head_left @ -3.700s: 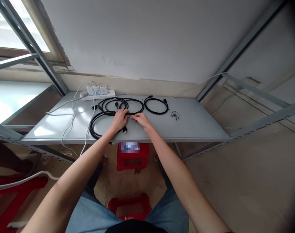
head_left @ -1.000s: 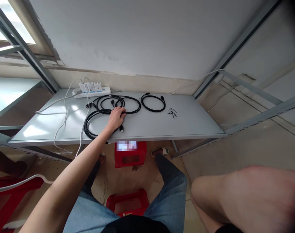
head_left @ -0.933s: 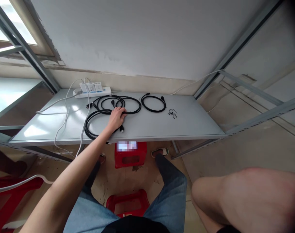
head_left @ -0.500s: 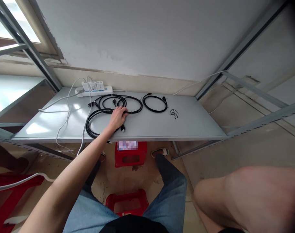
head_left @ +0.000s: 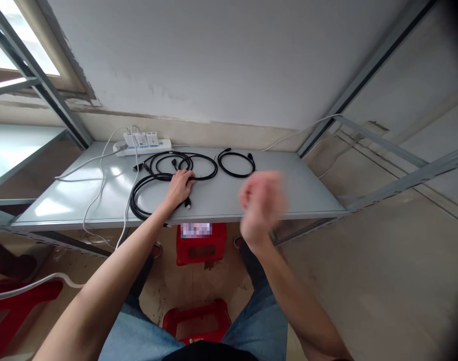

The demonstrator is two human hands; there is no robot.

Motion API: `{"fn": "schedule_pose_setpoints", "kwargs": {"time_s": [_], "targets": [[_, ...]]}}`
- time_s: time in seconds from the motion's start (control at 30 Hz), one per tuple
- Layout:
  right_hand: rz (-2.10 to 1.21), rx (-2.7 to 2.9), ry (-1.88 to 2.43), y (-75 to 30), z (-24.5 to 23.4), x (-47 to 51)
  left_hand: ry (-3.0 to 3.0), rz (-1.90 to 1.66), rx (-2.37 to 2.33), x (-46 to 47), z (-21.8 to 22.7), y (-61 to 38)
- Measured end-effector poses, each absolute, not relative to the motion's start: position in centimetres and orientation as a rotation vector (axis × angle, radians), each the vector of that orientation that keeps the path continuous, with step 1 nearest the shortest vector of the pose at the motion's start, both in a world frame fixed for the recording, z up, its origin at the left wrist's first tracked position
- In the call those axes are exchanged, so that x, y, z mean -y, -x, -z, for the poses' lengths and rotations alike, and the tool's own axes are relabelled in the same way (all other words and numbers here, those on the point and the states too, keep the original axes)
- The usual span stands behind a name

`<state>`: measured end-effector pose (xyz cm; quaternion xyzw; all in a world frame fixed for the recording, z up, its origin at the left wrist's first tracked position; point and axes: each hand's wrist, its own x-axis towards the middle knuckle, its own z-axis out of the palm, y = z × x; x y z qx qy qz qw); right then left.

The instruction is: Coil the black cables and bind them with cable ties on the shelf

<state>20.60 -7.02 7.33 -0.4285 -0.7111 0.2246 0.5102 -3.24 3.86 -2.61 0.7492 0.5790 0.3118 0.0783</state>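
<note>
My left hand [head_left: 179,186] rests on the grey metal shelf [head_left: 289,193], fingers curled over the black cable [head_left: 149,183] where its large loops cross. Two more joined loops of black cable [head_left: 204,165] lie just behind the hand. A separate small black cable coil [head_left: 234,164] sits to the right. My right hand [head_left: 262,205] is raised in the air in front of the shelf edge, smeared by motion, so its fingers cannot be read. It hides the small black twist ties that lay on the shelf.
A white power strip [head_left: 144,146] with plugged adapters stands at the back left, white cords [head_left: 101,185] trailing over the shelf's front edge. Red stools [head_left: 198,245] stand on the floor below. Steel frame posts [head_left: 40,80] flank the shelf; a window is upper left.
My right arm, close to the camera at lower right half a second ago, has swung forward and the hand is now up before the shelf. My left hand has stayed on the cable.
</note>
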Motion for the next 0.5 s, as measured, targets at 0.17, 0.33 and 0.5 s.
{"fn": "schedule_pose_setpoints", "kwargs": {"time_s": [0.17, 0.33, 0.5], "targets": [[-0.668, 1.905, 1.604, -17.7, -2.8, 0.9, -2.259, -0.968, -1.716, -3.8, 2.4, 3.3], [-0.706, 1.917, 1.663, -14.9, -0.3, -2.9, -2.286, -0.942, -1.72, -3.9, 2.3, 3.2], [-1.013, 1.705, 1.61, -13.5, -0.1, -5.0, -2.284, -0.882, -1.782, -3.9, 2.2, 2.9]]}}
